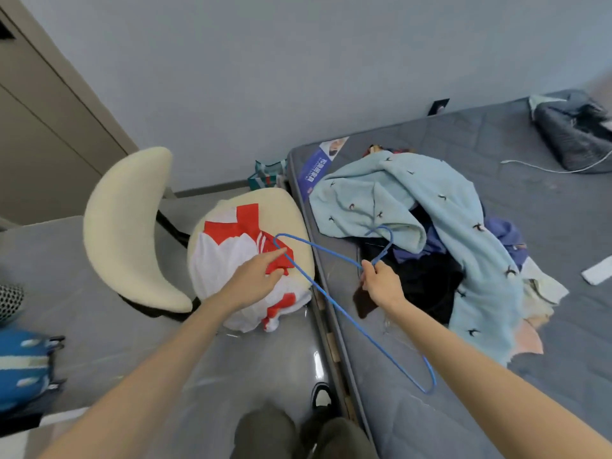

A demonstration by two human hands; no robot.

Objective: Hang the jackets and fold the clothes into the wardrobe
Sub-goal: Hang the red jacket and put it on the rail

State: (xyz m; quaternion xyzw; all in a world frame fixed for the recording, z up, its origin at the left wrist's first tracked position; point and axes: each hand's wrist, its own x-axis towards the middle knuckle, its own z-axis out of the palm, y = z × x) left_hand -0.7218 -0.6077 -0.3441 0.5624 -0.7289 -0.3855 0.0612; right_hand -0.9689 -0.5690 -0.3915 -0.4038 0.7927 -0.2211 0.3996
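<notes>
Well, right hand (381,280) pinches wire hanger (338,307) (left hand (255,277) grips crumpled jacket (222,260)).

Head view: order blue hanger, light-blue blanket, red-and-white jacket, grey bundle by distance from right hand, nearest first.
1. Blue hanger, held in the right hand.
2. Light-blue blanket, ahead on mattress, and red-and-white jacket, left on chair: too close to call.
3. Grey bundle, far right mattress corner.

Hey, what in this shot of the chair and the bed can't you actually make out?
Head view only:
Clothes under the light blue blanket: it covers most of them.
Whether the left hand grips the red-and-white top beside the blue hanger: its back hides the fingers.
Blue object at the left edge: cut off.
Mattress label print: too small.
</notes>
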